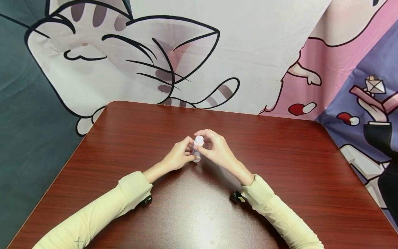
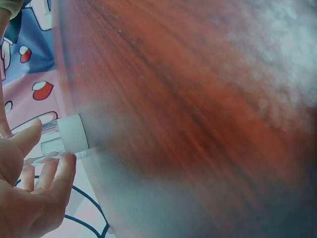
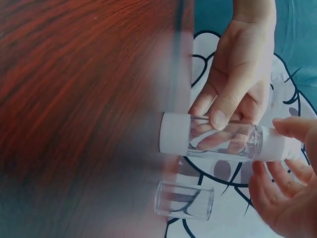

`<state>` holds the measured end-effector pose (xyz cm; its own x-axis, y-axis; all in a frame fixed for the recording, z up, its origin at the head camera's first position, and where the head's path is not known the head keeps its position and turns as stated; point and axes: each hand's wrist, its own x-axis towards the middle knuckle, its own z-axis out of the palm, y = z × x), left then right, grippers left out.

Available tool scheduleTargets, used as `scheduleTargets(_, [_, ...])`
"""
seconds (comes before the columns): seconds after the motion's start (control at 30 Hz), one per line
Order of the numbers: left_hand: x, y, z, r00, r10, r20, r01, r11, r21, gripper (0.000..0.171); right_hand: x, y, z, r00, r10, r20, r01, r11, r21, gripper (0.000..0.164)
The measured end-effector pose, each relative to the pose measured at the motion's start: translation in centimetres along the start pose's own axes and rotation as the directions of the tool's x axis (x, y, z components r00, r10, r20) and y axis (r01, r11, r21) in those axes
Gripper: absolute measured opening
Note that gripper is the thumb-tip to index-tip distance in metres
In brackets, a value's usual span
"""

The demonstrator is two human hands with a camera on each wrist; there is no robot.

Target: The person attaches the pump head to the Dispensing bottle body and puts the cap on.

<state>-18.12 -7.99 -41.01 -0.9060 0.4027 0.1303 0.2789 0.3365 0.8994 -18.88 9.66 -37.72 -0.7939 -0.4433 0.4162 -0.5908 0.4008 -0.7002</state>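
Bottle (image 3: 224,142), one, left hand (image 1: 178,155) round its body, right hand (image 1: 218,148) round white top (image 3: 272,145); one clear cylinder (image 3: 185,201) beside.

- Head view looks forward and down at the table (image 1: 280,148) from above, farthest off.
- Left wrist view looks along it, low, close, turned sideways.
- Right wrist view, also low and sideways, shares the bottle (image 3: 223,140).

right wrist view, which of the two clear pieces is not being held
The short clear cylinder, which no hand touches; the longer bottle has white ends and the left hand grips it.
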Motion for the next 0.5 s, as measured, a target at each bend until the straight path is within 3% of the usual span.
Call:
scheduleTargets(0.17, [0.01, 0.03, 0.01, 1.000, 0.003, -0.004, -0.003, 1.000, 0.022, 0.034, -0.04, 0.05, 0.13, 1.000, -0.002, -0.004, 0.002, 1.000, -0.019, 0.040])
scheduleTargets(0.33, [0.06, 0.07, 0.04, 1.000, -0.002, -0.007, 0.003, 1.000, 0.018, 0.034, -0.04, -0.13, -0.22, 0.998, 0.038, 0.056, -0.046, 0.990, 0.134, 0.037])
scheduleTargets(0.5, [0.05, 0.08, 0.03, 1.000, -0.020, -0.010, 0.020, 1.000, 0.023, 0.035, -0.19, -0.65, -0.66, 0.992, 0.050, 0.113, -0.071, 0.978, 0.195, 0.040])
